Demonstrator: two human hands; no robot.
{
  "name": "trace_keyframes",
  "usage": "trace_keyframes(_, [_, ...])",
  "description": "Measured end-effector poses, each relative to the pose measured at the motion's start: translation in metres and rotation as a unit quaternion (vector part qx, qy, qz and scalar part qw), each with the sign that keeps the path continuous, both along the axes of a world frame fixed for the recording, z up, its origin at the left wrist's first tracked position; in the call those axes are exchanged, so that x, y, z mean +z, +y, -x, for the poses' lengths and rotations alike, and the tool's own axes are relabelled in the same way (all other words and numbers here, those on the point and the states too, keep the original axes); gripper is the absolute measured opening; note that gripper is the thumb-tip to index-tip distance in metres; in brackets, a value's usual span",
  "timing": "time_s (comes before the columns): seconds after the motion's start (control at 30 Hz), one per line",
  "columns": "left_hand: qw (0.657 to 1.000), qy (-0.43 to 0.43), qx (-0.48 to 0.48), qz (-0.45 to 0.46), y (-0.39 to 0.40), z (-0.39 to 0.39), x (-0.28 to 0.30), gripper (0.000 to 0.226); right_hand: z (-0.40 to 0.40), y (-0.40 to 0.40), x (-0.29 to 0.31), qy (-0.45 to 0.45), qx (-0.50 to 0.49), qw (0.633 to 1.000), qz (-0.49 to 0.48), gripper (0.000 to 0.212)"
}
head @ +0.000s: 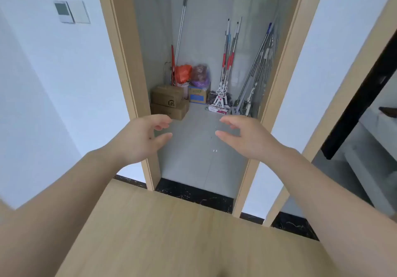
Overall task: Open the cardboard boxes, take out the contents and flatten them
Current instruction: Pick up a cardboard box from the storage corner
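Reaching forward, left hand [142,136] and right hand [242,136] loosely spread.

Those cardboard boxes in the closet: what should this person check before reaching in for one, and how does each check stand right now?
1. Left hand free: ok, open, holding nothing.
2. Right hand free: ok, open, holding nothing.
3. Doorway unobstructed: ok, grey floor ahead is bare.
4. Top brown box reachable: ok, nothing on it; it sits on the lower brown box.
5. Blue-printed box free to lift: not ok, purple bag rests on it.
6. Boxes sealed: cannot tell.
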State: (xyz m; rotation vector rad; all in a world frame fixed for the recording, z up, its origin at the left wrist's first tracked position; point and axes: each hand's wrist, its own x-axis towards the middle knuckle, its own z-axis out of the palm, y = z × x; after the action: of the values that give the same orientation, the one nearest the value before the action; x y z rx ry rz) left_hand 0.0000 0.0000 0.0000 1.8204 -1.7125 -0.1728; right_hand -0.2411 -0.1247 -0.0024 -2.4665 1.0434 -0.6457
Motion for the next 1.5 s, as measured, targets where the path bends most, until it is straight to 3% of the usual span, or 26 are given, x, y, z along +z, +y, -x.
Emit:
trace_keyframes(0.37, [0.994, 0.044, 0.096, -0.024, -0.161, -0.025, -0.038, 0.034, -0.041, -0.204, -0.023, 0.014, 0.020, 0.999, -0.046, 0.046])
trace_keyframes(0.63, [0.994, 0.037, 0.099, -0.031, -0.260, -0.060, -0.037, 0.035, -0.076, -0.305, -0.040, 0.007, 0.036, 0.997, -0.071, 0.046])
trace_keyframes(1.23, [0.997, 0.067, 0.017, -0.024, -0.578, -0.287, -0.071, 0.029, -0.262, -0.576, -0.067, -0.010, -0.052, 0.993, -0.101, 0.038])
trace_keyframes(1.5, [0.996, 0.084, 0.011, -0.039, -0.688, -0.340, -0.089, 0.028, -0.313, -0.676, -0.074, 0.026, -0.070, 0.991, -0.111, 0.043])
